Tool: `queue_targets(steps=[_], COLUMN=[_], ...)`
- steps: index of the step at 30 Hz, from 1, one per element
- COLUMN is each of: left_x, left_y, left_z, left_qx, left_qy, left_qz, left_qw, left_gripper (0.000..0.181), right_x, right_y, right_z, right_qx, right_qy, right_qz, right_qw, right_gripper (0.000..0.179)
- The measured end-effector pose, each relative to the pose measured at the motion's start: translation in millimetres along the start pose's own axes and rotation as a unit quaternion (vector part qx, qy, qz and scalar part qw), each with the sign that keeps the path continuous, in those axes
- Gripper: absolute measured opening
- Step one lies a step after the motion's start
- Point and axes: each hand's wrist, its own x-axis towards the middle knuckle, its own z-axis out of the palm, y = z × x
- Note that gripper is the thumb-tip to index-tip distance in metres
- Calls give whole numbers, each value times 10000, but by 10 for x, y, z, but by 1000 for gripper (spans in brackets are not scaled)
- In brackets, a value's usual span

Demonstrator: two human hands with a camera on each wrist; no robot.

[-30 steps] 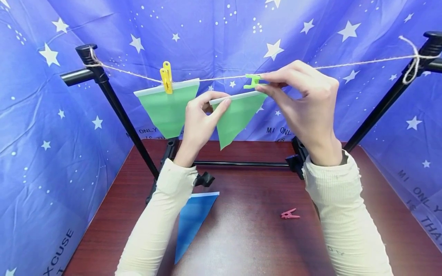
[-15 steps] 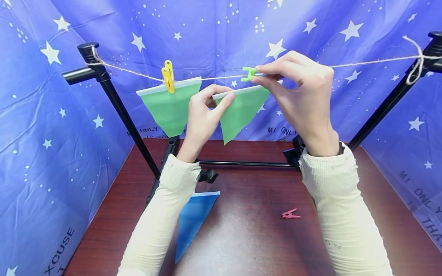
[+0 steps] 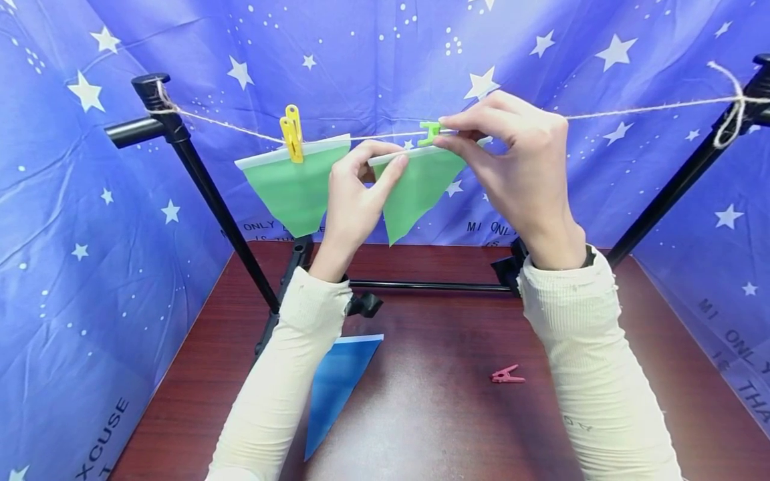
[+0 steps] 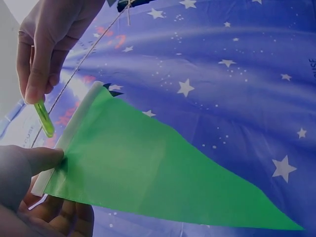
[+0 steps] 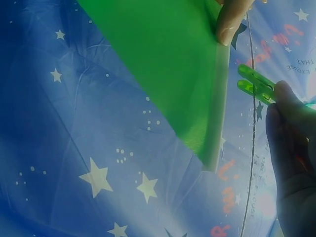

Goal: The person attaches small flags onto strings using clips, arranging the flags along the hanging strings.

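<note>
In the head view my left hand (image 3: 355,207) pinches a green pennant (image 3: 421,180) by the left end of its white top band, thumb in front. Just below the string (image 3: 385,137) the pennant hangs, tip downward. My right hand (image 3: 526,167) squeezes a light green clothespin (image 3: 430,133) between thumb and fingers, at the string above the pennant's right part. From the right wrist, the clothespin (image 5: 256,84) has its free ends spread, and the string crosses it; whether the string lies between them I cannot tell. There the pennant's band (image 5: 217,113) stands apart from the clothespin.
Left on the string, a yellow clothespin (image 3: 292,137) holds another green pennant (image 3: 295,187). The string is tied to two black posts (image 3: 207,187). On the brown table (image 3: 433,414) lie a blue pennant (image 3: 343,381), partly under the left sleeve, and a pink clothespin (image 3: 507,375).
Both hands have risen slightly, lifting the held green pennant toward the string. My right hand has carried the light green clothespin a little up and to the left.
</note>
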Motion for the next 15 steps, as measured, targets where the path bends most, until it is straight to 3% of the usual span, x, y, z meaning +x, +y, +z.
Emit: queue_targets(steps=[15], left_x=[1], left_y=[31], left_z=[12], left_qx=[-84], left_qy=[117], left_qz=[78], left_qw=[9999], left_gripper=[17], right_x=[-60], right_y=[28], right_z=[-6], right_qx=[114], right_qy=[-203], right_qz=[287], right_qw=[9993], right_gripper=[14])
